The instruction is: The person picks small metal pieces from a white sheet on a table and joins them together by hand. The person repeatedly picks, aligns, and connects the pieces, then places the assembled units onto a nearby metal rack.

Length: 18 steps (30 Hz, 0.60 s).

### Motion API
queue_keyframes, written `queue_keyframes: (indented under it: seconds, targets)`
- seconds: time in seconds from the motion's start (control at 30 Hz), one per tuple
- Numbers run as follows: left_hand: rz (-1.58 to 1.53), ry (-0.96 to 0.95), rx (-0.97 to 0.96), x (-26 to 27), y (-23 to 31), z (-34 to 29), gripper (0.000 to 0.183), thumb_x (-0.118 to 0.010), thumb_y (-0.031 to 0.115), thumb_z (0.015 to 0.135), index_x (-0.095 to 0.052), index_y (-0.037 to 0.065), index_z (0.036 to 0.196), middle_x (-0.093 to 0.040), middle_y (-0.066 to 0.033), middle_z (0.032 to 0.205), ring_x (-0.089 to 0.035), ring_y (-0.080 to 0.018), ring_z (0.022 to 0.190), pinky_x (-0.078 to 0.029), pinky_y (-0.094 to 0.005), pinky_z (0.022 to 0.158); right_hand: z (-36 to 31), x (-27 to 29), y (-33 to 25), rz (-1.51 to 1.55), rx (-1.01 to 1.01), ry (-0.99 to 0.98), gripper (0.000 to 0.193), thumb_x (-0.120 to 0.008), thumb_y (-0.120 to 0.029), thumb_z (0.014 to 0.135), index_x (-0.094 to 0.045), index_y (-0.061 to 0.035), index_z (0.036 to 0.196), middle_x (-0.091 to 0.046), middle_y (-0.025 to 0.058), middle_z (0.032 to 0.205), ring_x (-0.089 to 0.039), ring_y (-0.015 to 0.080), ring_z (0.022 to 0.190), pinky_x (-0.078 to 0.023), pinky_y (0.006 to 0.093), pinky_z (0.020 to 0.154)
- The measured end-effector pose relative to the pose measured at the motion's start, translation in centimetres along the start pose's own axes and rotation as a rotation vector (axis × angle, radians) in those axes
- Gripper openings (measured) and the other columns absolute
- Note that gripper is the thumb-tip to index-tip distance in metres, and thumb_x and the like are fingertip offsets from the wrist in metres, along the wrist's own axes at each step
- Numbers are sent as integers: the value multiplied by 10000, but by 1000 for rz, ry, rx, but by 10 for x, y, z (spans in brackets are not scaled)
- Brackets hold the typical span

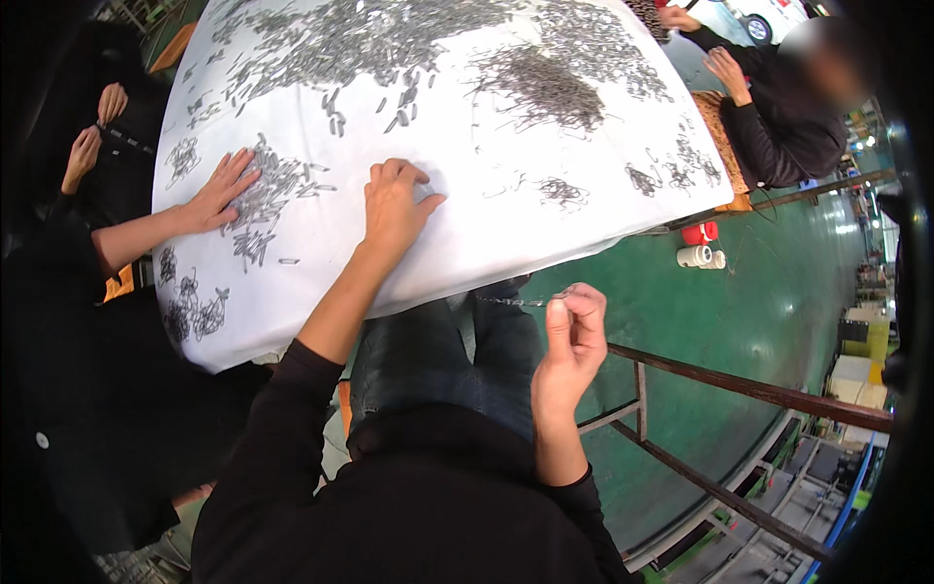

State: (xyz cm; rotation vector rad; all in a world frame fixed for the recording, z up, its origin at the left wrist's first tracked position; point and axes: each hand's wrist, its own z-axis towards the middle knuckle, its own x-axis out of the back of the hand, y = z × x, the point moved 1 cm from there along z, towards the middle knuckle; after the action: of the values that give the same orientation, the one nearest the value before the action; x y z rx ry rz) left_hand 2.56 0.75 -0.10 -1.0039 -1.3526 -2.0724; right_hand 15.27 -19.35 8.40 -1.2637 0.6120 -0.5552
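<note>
My left hand rests on the white cloth near the table's front edge. Its fingers are bent down onto the cloth and the thumb stands apart; nothing shows in it. Off the table's edge, above the floor, my right hand pinches one end of a thin dark strand with light segments. The strand runs leftward from thumb and fingers, over my lap. Beyond my left hand lie small grey metal-looking pieces in loose groups.
A large heap of grey pieces covers the white-covered table's far side, beside a pile of thin dark wires. A co-worker's hand touches pieces at left. Other people sit at both sides. A metal frame stands right.
</note>
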Motion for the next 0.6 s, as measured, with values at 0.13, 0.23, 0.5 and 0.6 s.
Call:
queue_keyframes:
  seconds: [0.13,0.23,0.5,0.6]
  targets:
    - [-36,28,-77,1,6,0,252,-751,135,673,-625,86,884,-576,-53,952,-480,-266,949,-372,-384,796,-1,3,4,-41,8,1,94,-629,-9,821,-568,-31,889,-467,47,984,-429,81,750,-380,204,689]
    - [-68,36,-141,3,19,-3,228,-741,103,677,-629,89,875,-607,-53,848,-530,-238,825,-412,-358,759,-1,4,8,-91,43,13,94,-651,-30,804,-582,-42,867,-487,52,957,-420,103,746,-374,214,672]
    - [-930,-286,8,30,96,-43,113,-689,13,771,-644,-25,867,-652,-35,811,-549,-73,698,-459,-227,657,0,5,17,-272,125,-14,84,-656,-43,799,-591,-35,850,-500,62,960,-491,126,798,-416,226,711]
    - [-982,-383,86,45,116,-55,104,-674,3,785,-642,-42,873,-651,-51,795,-571,-79,725,-463,-212,684,1,5,16,-217,154,-26,104,-658,-59,804,-596,-39,884,-509,75,958,-519,169,853,-429,260,731]
